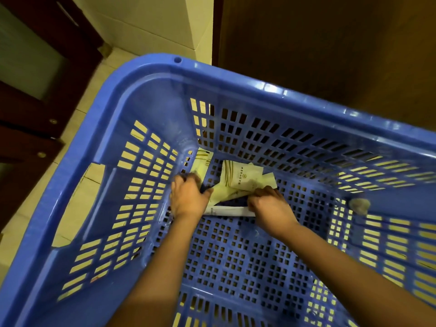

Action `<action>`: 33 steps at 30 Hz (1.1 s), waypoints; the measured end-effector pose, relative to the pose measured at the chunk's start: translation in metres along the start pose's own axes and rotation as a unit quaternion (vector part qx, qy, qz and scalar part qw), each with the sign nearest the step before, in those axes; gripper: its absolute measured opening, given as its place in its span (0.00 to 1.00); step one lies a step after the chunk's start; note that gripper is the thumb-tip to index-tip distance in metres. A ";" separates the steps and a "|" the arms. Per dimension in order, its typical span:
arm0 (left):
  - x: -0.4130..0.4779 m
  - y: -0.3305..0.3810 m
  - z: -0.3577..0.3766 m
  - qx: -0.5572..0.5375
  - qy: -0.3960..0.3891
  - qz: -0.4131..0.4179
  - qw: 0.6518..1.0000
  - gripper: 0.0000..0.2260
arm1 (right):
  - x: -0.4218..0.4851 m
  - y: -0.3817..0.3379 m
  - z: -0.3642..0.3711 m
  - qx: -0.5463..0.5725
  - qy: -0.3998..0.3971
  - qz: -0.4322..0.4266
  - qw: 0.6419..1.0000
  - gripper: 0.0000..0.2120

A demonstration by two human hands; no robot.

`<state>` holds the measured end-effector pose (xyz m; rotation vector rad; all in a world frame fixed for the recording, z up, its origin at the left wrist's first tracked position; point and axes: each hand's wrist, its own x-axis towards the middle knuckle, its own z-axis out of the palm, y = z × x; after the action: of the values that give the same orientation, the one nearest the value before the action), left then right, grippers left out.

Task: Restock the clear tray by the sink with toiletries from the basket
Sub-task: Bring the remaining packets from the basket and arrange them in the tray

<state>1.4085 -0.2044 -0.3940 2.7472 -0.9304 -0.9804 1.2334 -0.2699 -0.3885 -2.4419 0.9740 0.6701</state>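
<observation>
Both hands curled among sachets in basket: left hand, right hand.

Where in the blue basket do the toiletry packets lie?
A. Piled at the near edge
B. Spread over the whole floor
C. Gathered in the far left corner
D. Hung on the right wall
C: the packets sit bunched in the basket floor's far left corner, under both hands.

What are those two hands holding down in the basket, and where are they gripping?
Both are closed on cream toiletry packets: the left hand on the pile's left end, the right hand at a long white packet's right end. The exact grip is hidden.
</observation>
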 end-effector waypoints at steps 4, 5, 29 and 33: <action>0.001 0.003 0.003 0.019 -0.032 0.036 0.999 0.22 | 0.008 0.002 -0.002 -0.017 0.013 0.009 1.000 0.11; 0.001 0.003 0.004 0.034 -0.044 0.047 0.997 0.22 | 0.010 0.003 0.000 -0.014 0.015 0.013 1.000 0.12; -0.012 0.013 0.005 -0.257 -0.241 -0.010 0.936 0.10 | 0.009 0.011 0.005 0.111 0.286 0.034 0.951 0.06; -0.020 0.008 0.001 -0.315 -0.275 -0.039 0.908 0.08 | -0.013 0.007 -0.001 0.302 0.210 0.116 0.923 0.07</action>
<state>1.3920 -0.1995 -0.3818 2.0035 -0.4161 -1.7511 1.2204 -0.2678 -0.3815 -1.9517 1.4004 -0.1118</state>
